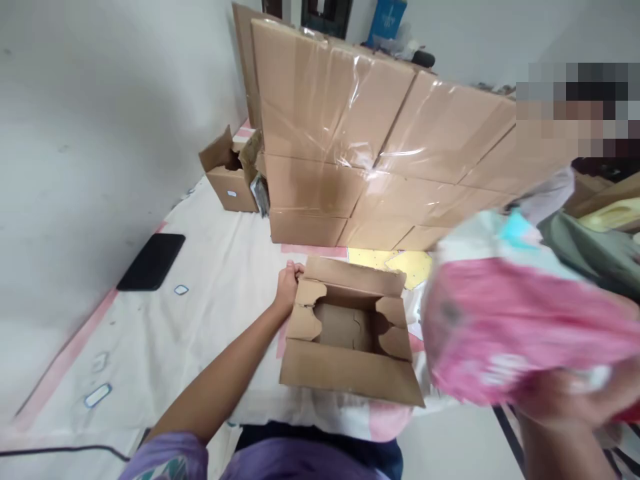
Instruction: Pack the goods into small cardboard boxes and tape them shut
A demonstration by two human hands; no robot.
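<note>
A small open cardboard box (350, 373) stands in front of me with its flaps folded outward, and its inside shows bare cardboard. My left hand (287, 287) is closed on the box's left upper edge, the thumb pointing up. To the right of the box, a pink and white plastic package (500, 313) is lifted, smeared by motion; I cannot make out its kind. My right hand (555, 400) grips it from below, blurred and partly hidden by the package.
Behind the box rises a wall of taped cardboard cartons (320, 133). A smaller open carton (233, 190) sits at the back left. A black flat tablet-like object (151, 262) lies on the pale cloth (225, 267) near the wall. Another person (545, 190) is at the right.
</note>
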